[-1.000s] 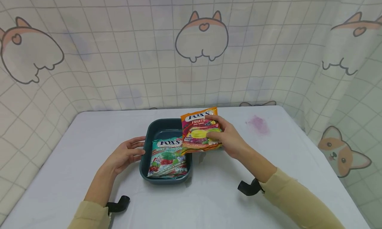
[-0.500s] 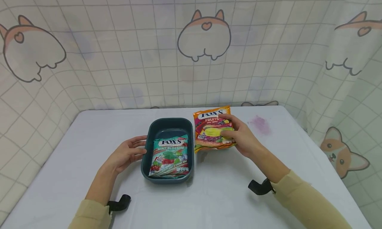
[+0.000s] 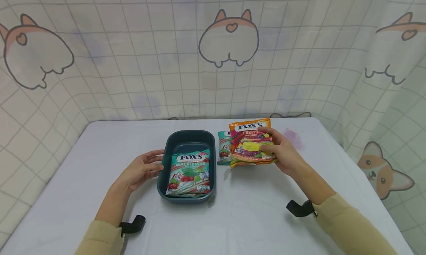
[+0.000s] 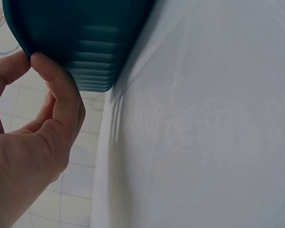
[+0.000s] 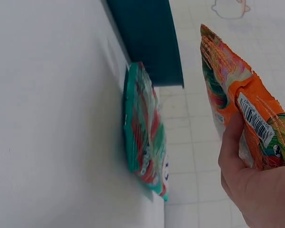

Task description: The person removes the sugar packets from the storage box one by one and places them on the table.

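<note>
My right hand [image 3: 283,153] pinches an orange and purple candy bag marked FOX'S FRUITS [image 3: 249,146]. It is held up off the table, and its barcode side faces the right wrist view. Behind it a green mint candy bag [image 3: 224,148] lies flat, partly hidden; the right wrist view shows this bag [image 5: 145,133] against the table. A dark teal plastic bin [image 3: 186,136] holds another green bag marked MINT BLOSSOM [image 3: 189,175]. At the bin's left side, my left hand [image 3: 143,170] rests its fingertips against the outer wall near the rim.
A white cloth covers the table [image 3: 233,221], with a pinkish stain [image 3: 293,138] at the back right. A white checked curtain [image 3: 149,63] with cartoon corgis hangs behind and along both sides. Black wrist mounts [image 3: 132,225] are strapped at both sleeves.
My right hand has carried the fruit candy bag rightward from over the bin's right edge, uncovering part of the green bag on the table. My left hand stays at the bin.
</note>
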The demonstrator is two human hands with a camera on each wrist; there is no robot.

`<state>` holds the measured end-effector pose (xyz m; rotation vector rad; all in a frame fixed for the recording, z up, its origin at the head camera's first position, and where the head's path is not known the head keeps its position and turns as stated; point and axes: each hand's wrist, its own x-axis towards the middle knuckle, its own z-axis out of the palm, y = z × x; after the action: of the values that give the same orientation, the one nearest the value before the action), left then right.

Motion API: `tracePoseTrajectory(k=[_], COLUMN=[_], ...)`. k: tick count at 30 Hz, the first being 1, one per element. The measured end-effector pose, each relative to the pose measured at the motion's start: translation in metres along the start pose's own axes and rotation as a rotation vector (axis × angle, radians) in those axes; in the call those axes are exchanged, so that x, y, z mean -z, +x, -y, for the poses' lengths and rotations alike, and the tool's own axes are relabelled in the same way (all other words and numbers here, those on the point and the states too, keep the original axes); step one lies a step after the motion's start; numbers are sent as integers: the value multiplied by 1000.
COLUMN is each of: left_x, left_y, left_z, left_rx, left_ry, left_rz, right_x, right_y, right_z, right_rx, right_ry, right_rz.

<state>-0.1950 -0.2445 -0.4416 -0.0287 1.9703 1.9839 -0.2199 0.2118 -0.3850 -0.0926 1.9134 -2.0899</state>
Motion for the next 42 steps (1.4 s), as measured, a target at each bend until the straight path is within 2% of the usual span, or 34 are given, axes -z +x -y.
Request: tracePoseTrajectory(k=[23, 42], left_x=[-1, -2], left_y=[-1, 0], left_z=[-1, -1], left_rx=[8, 10], left_ry=[12, 25], left_rz=[-14, -35], right_x=[51, 86], right_y=[5, 20], right_z=[-16, -34], right_rx=[-52, -101], right_ry=[8, -14], right_rz=[-82, -123])
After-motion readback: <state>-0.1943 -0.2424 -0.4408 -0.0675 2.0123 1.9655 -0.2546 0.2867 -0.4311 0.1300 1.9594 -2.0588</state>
